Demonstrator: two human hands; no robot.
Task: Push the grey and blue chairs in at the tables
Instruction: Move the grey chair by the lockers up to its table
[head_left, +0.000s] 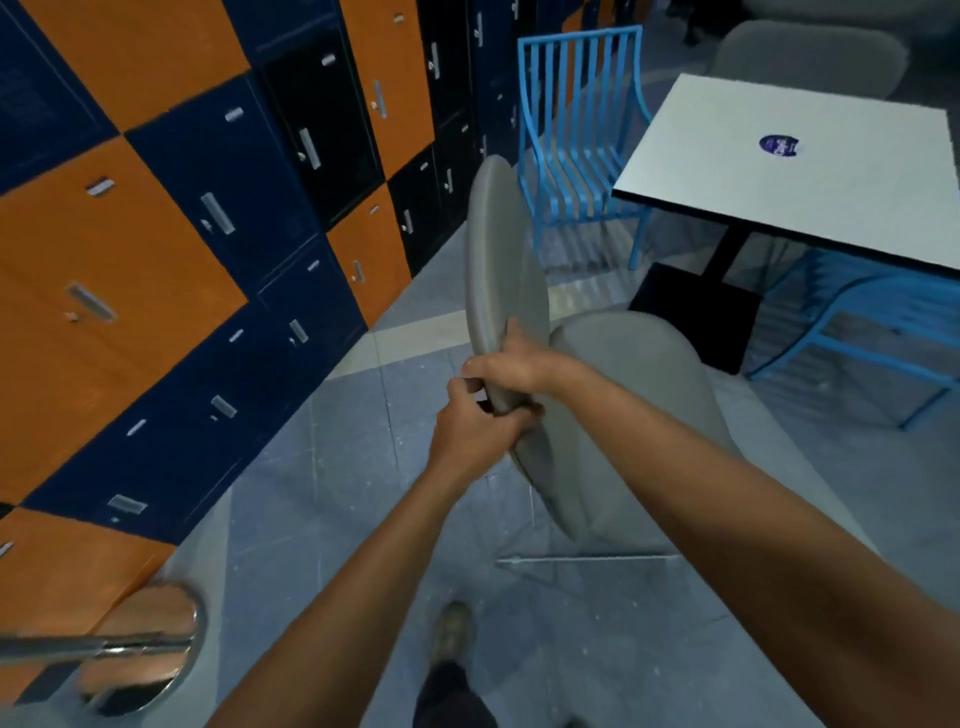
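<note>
A grey padded chair (639, 374) stands in front of me, its seat facing the white square table (810, 171). Both hands grip the top edge of its backrest (501, 270): my left hand (475, 428) from below and my right hand (511, 364) just above it. One blue metal chair (576, 135) stands at the table's far left side, against the lockers. A second blue chair (857, 322) sits partly under the table's right side. Another grey chair (810, 57) is at the table's far side.
Orange and dark blue lockers (208, 218) line the left wall, leaving a narrow aisle of grey floor. The table's black pedestal base (696, 312) stands just beyond the grey chair. A chrome stool or rail (140, 649) is at lower left. My shoe (452, 634) is on the floor.
</note>
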